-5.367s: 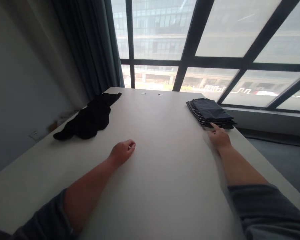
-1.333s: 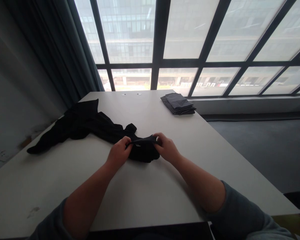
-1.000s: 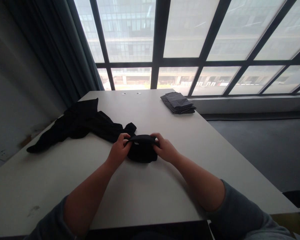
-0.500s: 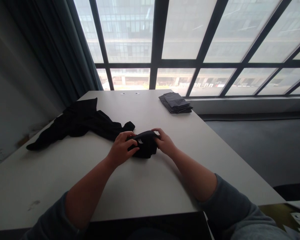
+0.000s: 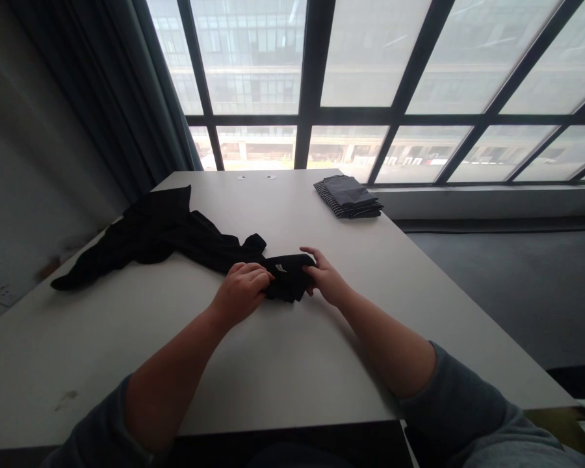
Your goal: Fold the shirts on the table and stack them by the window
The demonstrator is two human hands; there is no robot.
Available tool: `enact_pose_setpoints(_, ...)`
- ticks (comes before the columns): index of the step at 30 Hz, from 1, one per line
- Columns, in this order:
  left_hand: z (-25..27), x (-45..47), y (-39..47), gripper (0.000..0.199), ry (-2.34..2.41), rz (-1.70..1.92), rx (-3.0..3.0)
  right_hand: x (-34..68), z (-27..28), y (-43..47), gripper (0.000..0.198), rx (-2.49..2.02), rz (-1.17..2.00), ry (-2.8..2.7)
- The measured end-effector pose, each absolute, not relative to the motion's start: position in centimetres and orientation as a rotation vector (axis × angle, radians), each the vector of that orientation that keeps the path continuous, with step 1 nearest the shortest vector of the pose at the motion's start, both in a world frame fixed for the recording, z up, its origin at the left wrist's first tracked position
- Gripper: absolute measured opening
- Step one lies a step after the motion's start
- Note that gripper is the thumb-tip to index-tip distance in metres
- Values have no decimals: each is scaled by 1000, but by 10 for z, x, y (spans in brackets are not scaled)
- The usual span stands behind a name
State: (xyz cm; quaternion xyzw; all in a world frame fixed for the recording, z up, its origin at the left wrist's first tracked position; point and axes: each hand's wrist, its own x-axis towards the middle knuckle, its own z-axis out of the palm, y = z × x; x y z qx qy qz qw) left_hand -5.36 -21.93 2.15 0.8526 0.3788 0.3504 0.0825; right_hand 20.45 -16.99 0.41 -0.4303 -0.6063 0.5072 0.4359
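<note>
Right now both my hands grip the small black garment (image 5: pixel 287 278) near the white table's (image 5: pixel 283 364) middle: left hand (image 5: pixel 241 290) and right hand (image 5: pixel 324 278) at opposite ends, its long axis running side to side.

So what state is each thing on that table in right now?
Small black garment: bunched compactly, gripped on both sides.
Left hand: closed on the small black garment.
Right hand: holding its other side.
Black clothes pile: loose, unfolded, sprawled.
Folded stack: neatly folded, untouched.
Curtain: drawn aside.
</note>
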Motion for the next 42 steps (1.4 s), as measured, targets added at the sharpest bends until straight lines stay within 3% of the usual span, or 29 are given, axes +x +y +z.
enact_pose_setpoints(2,29,-55,-224,18,1132,1164,2468,206,6,-171,66,-1113,907,-1625)
enact_pose_setpoints(4,33,-56,-228,17,1136,1303,2357,209,12,-174,45,-1042,552,-1758)
enact_pose_setpoints(6,32,-57,-229,20,1146,1434,2237,212,21,-179,26,-849,388,-1969)
enact_pose_setpoints(11,17,-57,-224,19,1135,1582,1997,210,26,-187,44,-471,459,-2403)
enact_pose_setpoints(16,22,-62,-229,28,1082,1454,2084,209,16,-179,15,-584,473,-2291)
enact_pose_setpoints(21,32,-67,-229,40,894,1142,2226,215,21,-181,11,-740,418,-2136)
enact_pose_setpoints(26,23,-78,-211,7,1214,964,2528,216,31,-188,6,-775,203,-2251)
enact_pose_setpoints(31,29,-89,-213,16,1684,830,2422,226,33,-182,15,-963,-52,-2345)
enact_pose_setpoints(33,32,-86,-217,16,1724,920,2367,231,32,-178,12,-1039,11,-2341)
enact_pose_setpoints(36,29,-77,-220,5,1524,1375,2230,234,33,-178,6,-990,164,-2253)
enact_pose_setpoints(39,22,-69,-221,34,1183,1821,1945,230,34,-190,11,-783,198,-1998)
enact_pose_setpoints(42,18,-69,-217,76,982,1793,1813,223,32,-197,43,-724,314,-1747)
